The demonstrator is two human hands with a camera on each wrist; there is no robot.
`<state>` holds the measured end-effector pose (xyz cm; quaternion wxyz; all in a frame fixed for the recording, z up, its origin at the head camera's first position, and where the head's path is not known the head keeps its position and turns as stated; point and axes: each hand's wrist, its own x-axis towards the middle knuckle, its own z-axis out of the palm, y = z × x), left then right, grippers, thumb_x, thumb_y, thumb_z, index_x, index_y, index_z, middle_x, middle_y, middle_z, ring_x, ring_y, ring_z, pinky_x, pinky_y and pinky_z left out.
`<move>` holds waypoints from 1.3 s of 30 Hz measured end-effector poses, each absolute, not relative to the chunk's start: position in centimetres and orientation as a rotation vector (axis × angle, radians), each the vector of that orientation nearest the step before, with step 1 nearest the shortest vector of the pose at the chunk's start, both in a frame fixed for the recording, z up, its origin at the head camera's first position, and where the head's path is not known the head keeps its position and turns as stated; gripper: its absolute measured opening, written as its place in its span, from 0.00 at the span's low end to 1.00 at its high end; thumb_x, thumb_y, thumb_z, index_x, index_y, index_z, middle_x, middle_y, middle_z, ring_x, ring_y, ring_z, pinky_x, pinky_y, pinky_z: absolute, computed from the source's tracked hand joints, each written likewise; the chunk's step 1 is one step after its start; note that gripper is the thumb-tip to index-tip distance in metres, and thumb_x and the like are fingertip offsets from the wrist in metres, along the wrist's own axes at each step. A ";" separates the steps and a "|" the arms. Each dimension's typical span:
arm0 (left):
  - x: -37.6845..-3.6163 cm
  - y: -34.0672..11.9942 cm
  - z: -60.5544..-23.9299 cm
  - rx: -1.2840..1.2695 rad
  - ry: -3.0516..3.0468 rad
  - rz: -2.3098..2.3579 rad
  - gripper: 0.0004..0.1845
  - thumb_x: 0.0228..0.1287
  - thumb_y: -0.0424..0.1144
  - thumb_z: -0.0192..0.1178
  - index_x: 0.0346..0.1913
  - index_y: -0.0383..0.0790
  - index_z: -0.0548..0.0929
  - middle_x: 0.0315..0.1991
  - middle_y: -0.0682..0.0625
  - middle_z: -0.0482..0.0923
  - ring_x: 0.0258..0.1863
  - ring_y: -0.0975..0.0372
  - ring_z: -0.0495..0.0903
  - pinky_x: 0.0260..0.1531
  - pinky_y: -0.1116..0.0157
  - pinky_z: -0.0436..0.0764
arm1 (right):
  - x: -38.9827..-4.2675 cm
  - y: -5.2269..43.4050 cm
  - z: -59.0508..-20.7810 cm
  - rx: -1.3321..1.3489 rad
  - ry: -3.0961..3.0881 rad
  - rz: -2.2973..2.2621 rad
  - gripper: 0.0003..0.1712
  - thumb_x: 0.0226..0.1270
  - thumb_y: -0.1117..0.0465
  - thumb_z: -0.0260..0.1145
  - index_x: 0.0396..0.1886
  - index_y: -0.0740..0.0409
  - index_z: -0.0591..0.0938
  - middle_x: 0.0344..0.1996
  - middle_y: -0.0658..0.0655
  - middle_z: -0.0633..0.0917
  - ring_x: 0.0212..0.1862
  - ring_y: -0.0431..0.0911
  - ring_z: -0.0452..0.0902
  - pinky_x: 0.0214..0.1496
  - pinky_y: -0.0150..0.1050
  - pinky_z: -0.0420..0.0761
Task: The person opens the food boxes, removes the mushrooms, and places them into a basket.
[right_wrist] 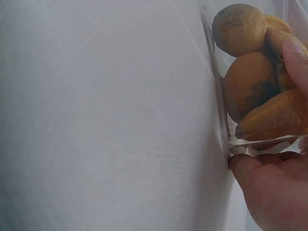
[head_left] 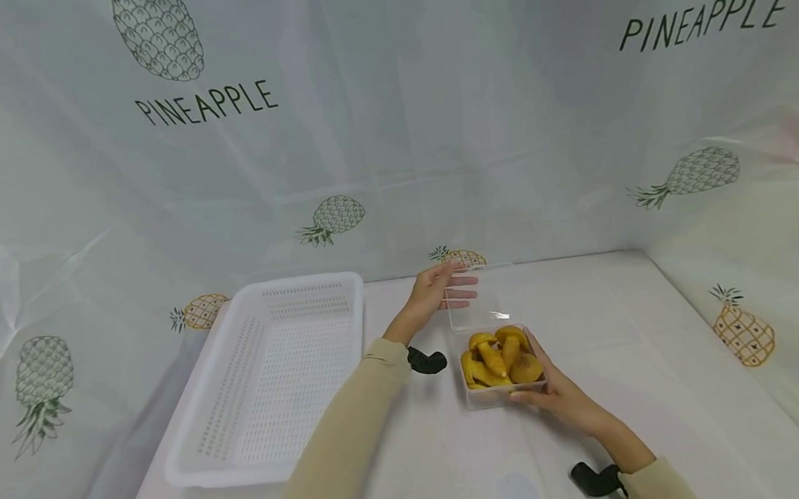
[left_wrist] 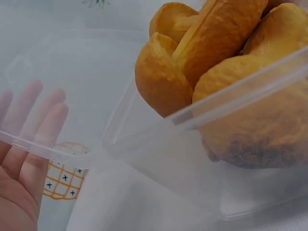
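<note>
White tablecloth (head_left: 627, 318) underneath — pineapple-print curtain (head_left: 391, 126) walls all around.

Clear plastic box (head_left: 503, 393) upright on table, heaped with yellow-orange pieces (head_left: 499, 357); clear lid (head_left: 475, 297) swung open behind.

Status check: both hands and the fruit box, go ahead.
Left hand holds the clear lid, swung open. Right hand grips the clear box of yellow fruit. White basket sits left, apart.

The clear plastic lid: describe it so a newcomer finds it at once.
Start at the white perforated basket on the table; right of it sits a clear tub of yellow-orange fruit. Just behind that, the left hand holds the clear plastic lid: flat, see-through, empty.
</note>
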<state>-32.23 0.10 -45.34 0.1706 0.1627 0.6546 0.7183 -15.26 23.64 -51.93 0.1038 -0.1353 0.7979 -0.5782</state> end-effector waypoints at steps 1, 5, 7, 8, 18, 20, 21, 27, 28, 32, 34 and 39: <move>-32.3 0.1 -45.4 0.446 1.853 2.046 0.29 0.79 0.54 0.46 0.67 0.34 0.74 0.53 0.38 0.83 0.44 0.49 0.87 0.43 0.56 0.86 | -15.3 23.6 -52.0 -0.400 2.352 -1.707 0.61 0.68 0.60 0.70 0.81 0.38 0.33 0.78 0.66 0.33 0.56 0.59 0.71 0.40 0.35 0.78; -32.4 0.1 -45.7 0.399 1.833 2.062 0.30 0.79 0.55 0.46 0.67 0.33 0.74 0.53 0.38 0.83 0.44 0.50 0.87 0.42 0.56 0.86 | -15.4 23.7 -52.0 -0.390 2.340 -1.697 0.62 0.69 0.59 0.69 0.81 0.38 0.32 0.78 0.65 0.31 0.48 0.54 0.74 0.33 0.37 0.78; -32.5 0.1 -45.9 0.375 1.824 2.072 0.30 0.78 0.55 0.46 0.67 0.33 0.74 0.52 0.38 0.83 0.44 0.49 0.87 0.42 0.57 0.86 | -15.4 23.7 -52.0 -0.376 2.349 -1.687 0.62 0.68 0.58 0.70 0.81 0.38 0.32 0.78 0.64 0.32 0.49 0.53 0.75 0.34 0.37 0.78; -32.6 0.2 -46.0 0.366 1.820 2.076 0.30 0.78 0.55 0.46 0.67 0.33 0.73 0.53 0.37 0.83 0.44 0.49 0.87 0.42 0.57 0.86 | -15.4 23.7 -52.0 -0.368 2.350 -1.683 0.62 0.68 0.57 0.70 0.81 0.38 0.32 0.78 0.64 0.32 0.49 0.53 0.75 0.33 0.38 0.78; -32.5 0.5 -47.1 0.202 1.848 2.090 0.34 0.78 0.58 0.44 0.68 0.31 0.71 0.51 0.37 0.84 0.44 0.50 0.87 0.41 0.58 0.86 | -15.3 23.7 -51.9 -0.416 2.402 -1.670 0.62 0.69 0.56 0.69 0.81 0.43 0.32 0.78 0.65 0.32 0.75 0.70 0.37 0.64 0.57 0.70; -32.5 0.5 -47.4 0.136 1.879 2.084 0.33 0.78 0.58 0.44 0.69 0.33 0.72 0.49 0.38 0.85 0.43 0.52 0.87 0.39 0.61 0.86 | -15.3 23.7 -51.9 -0.424 2.397 -1.680 0.62 0.69 0.56 0.69 0.81 0.42 0.32 0.78 0.65 0.32 0.75 0.71 0.34 0.66 0.67 0.63; -32.4 0.5 -47.6 0.114 1.875 2.086 0.33 0.78 0.58 0.44 0.69 0.34 0.72 0.49 0.39 0.85 0.43 0.53 0.87 0.39 0.61 0.86 | -15.3 23.7 -51.9 -0.429 2.392 -1.686 0.62 0.69 0.57 0.69 0.81 0.43 0.32 0.78 0.65 0.32 0.75 0.71 0.33 0.66 0.70 0.59; -32.1 0.4 -48.1 0.093 1.706 2.153 0.31 0.79 0.56 0.43 0.68 0.34 0.73 0.52 0.40 0.84 0.49 0.48 0.85 0.49 0.54 0.83 | -15.3 23.7 -51.9 -0.414 2.370 -1.694 0.62 0.68 0.58 0.70 0.81 0.40 0.32 0.78 0.64 0.31 0.74 0.70 0.43 0.62 0.58 0.72; -32.1 0.4 -48.1 0.089 1.677 2.168 0.31 0.79 0.55 0.43 0.68 0.33 0.73 0.53 0.39 0.83 0.49 0.47 0.85 0.49 0.54 0.83 | -15.3 23.7 -51.9 -0.412 2.363 -1.699 0.62 0.68 0.58 0.70 0.81 0.40 0.32 0.78 0.64 0.31 0.73 0.70 0.46 0.59 0.51 0.75; -31.8 0.3 -48.2 0.051 1.609 2.190 0.30 0.81 0.52 0.42 0.70 0.30 0.69 0.55 0.35 0.81 0.49 0.46 0.84 0.47 0.55 0.84 | -15.3 23.7 -51.9 -0.410 2.340 -1.719 0.61 0.68 0.58 0.70 0.81 0.39 0.32 0.78 0.63 0.30 0.72 0.71 0.52 0.51 0.34 0.77; -31.7 0.2 -48.3 0.033 1.601 2.178 0.30 0.82 0.51 0.42 0.71 0.29 0.67 0.56 0.35 0.81 0.49 0.46 0.84 0.47 0.56 0.84 | -15.3 23.7 -51.9 -0.414 2.342 -1.718 0.61 0.68 0.58 0.70 0.81 0.39 0.32 0.78 0.63 0.30 0.73 0.71 0.48 0.51 0.32 0.76; -31.6 0.0 -48.5 -0.016 1.608 2.125 0.29 0.82 0.49 0.41 0.72 0.29 0.66 0.57 0.35 0.80 0.50 0.45 0.84 0.48 0.56 0.84 | -15.3 23.7 -51.9 -0.416 2.358 -1.702 0.61 0.69 0.57 0.69 0.81 0.39 0.32 0.78 0.63 0.31 0.74 0.71 0.43 0.53 0.34 0.76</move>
